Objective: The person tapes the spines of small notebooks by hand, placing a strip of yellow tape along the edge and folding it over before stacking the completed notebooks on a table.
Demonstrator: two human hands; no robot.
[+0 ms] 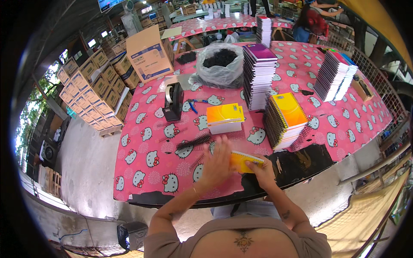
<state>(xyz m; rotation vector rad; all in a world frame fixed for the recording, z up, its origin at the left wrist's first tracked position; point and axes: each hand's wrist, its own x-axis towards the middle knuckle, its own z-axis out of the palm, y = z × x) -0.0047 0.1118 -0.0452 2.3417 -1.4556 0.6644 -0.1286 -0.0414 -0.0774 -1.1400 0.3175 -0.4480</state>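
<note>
My right hand [263,173] grips the right end of a small yellow notebook [240,162], thumb on top, near the table's front edge. At the notebook's left end is my left hand [217,161], fingers stretched out and slightly blurred; whether it touches the cover I cannot tell. Black spiral binding coils [193,142] lie just left of that hand. Beyond my hands sits a short stack of yellow-orange notebooks [225,116]. To the right stands a taller stack of spiral-bound yellow notebooks [287,120].
A black tape dispenser [173,102] and blue-handled pliers [193,106] lie at the left. Farther back are a plastic bag of black coils [219,71], a tall purple-topped notebook stack [259,73] and an open carton [149,56]. Another notebook stack [334,76] stands far right.
</note>
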